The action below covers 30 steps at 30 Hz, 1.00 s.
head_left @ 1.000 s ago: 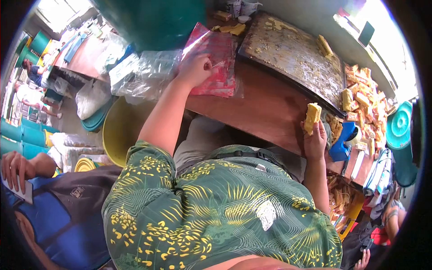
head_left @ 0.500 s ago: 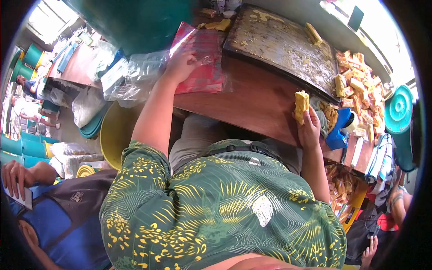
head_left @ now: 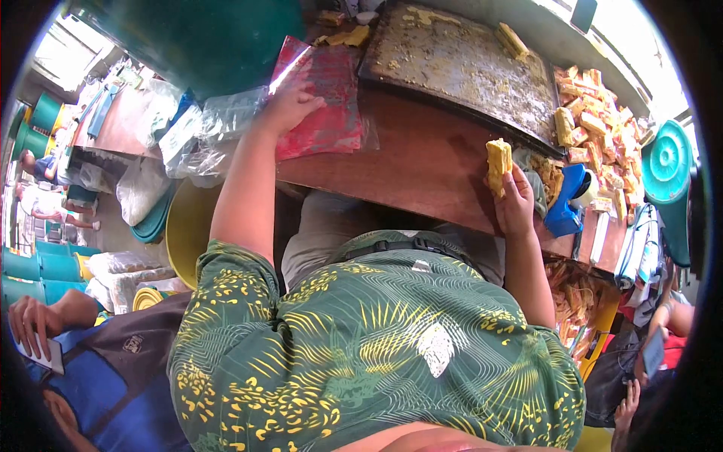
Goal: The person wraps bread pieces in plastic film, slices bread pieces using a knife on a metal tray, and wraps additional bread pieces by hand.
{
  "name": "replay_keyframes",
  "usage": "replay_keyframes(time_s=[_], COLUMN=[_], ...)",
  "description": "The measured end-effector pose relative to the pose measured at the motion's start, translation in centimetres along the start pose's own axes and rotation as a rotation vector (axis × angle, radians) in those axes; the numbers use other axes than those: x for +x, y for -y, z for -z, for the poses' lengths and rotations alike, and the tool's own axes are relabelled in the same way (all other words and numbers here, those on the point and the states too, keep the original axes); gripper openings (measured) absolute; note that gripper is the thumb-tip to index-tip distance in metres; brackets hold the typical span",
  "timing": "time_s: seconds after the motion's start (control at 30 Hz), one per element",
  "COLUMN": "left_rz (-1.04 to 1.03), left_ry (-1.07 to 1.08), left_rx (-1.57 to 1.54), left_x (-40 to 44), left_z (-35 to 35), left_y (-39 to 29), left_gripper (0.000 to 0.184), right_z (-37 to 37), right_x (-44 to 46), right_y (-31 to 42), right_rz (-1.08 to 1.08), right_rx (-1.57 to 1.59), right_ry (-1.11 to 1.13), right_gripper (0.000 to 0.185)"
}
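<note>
A: What does the right hand [head_left: 517, 202] hold, and where?

B: Right of centre in the frame, a yellow, rough-surfaced oblong bar [head_left: 498, 167]. The grip is clamped on its lower part, and the upper end stands free of the fingers, seen against the reddish-brown wooden counter [head_left: 422, 162].

A: And the left hand [head_left: 295, 109]?

B: Left of centre, in the upper part of the frame, it lies over a flat stack of red-and-silver printed plastic film [head_left: 335, 105]. The fingers are bent; whether they pinch a sheet or merely rest on it, one cannot tell.

A: How is the bar best handled?

B: Its ragged surface suggests a crumbly body. Light, even pressure spread along the sides is advised; a hard squeeze at one point could break it.

A: And the film?

B: It is judged thin and slippery. Fingertips near an edge should give finer control than the palm, since dragging the whole hand could skew the stack. The crinkled clear plastic bags [head_left: 226, 124], just beside it at left, might catch.

A: Which surroundings call for care?

B: Chiefly the dark-rimmed metal tray [head_left: 489, 94], upper right of centre, scattered with yellow crumbs. Its lower right corner lies near the held bar, so a clear margin there is prudent. Farther right stand a blue plastic tape dispenser [head_left: 565, 207] and a heap of yellow-orange oblong pieces [head_left: 599, 135].
</note>
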<state>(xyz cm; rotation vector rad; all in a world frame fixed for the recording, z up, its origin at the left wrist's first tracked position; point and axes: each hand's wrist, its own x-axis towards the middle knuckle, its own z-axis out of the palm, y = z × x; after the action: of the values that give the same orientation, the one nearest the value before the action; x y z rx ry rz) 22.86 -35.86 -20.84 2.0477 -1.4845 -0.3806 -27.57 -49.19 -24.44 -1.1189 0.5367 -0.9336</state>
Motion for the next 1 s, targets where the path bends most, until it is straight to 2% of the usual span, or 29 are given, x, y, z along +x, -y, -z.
replay_keyframes(time_s=[0.07, 0.17, 0.27, 0.37, 0.47, 0.67, 0.77, 1.0], left_rz=[0.057, -0.029, -0.01, -0.016, 0.016, 0.002, 0.176, -0.053], left_ry=[0.012, -0.088, -0.062, -0.145, -0.115, -0.182, -0.059, -0.288], left_rx=[0.098, 0.234, 0.001, 0.004, 0.238, 0.09, 0.324, 0.12], left_x=[-0.3, 1.3, 4.2, 3.6, 1.7, 3.6, 1.5, 2.4], left_z=[0.9, 0.1, -1.4, -1.3, -0.1, -1.8, 0.1, -1.9], left_y=[-3.4, -2.4, 3.4, 2.2, -2.2, 2.1, -4.2, 1.0], left_gripper=[0.04, 0.03, 0.03, 0.031, 0.029, 0.042, 0.04, 0.03], right_z=[0.2, 0.4, 0.5, 0.3, 0.2, -0.2, 0.2, 0.1], right_x=[0.2, 0.1, 0.1, 0.1, 0.2, 0.2, 0.1, 0.2], right_y=[-0.1, -0.1, 0.0, 0.0, -0.1, 0.3, 0.2, 0.0], right_rz=[0.01, 0.004, -0.002, 0.007, 0.012, 0.017, 0.016, 0.014], right_rx=[-0.002, -0.033, -0.056, -0.029, -0.012, -0.021, -0.006, -0.009], right_ry=[-0.001, 0.011, 0.015, -0.003, -0.012, 0.005, 0.019, 0.007], right_gripper=[0.045, 0.045, 0.046, 0.045, 0.044, 0.044, 0.045, 0.047])
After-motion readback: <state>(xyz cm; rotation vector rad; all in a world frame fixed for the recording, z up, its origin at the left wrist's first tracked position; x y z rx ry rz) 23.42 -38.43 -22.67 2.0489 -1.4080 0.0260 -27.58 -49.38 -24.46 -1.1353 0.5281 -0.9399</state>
